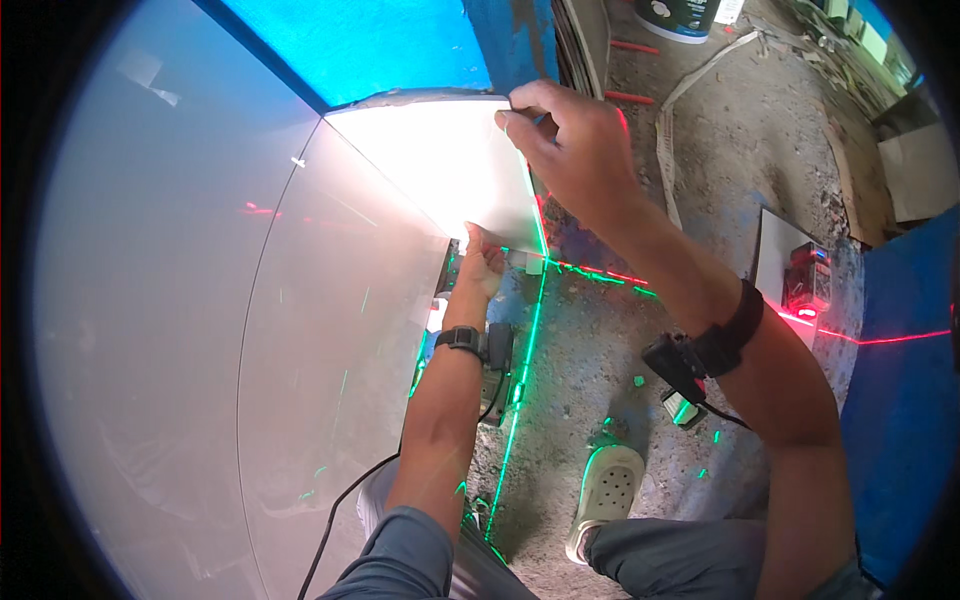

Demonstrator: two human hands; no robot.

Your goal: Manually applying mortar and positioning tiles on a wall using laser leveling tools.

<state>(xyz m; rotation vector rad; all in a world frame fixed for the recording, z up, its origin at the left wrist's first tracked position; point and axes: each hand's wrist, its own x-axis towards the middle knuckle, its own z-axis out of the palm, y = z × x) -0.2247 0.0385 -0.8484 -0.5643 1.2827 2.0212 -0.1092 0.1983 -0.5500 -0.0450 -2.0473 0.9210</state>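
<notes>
A white tile (430, 150), bright with glare, stands in the corner against a blue wall (390, 45), its left edge meeting large pale wall tiles (170, 320). My right hand (580, 140) pinches the tile's upper right corner between thumb and fingers. Low down, my left hand (483, 268) grips the bottom edge, thumb against the front face and fingers curled beneath. Part of those fingers is hidden. A green laser line runs along the tile's right edge and on down across the floor.
A laser level (806, 278) with a red glow sits on a white tile piece (775, 240) at the right. A crumpled strip (665, 145) lies on the gritty floor (740, 130). A bucket (680, 18) stands at the back. My clog (608, 485) is below.
</notes>
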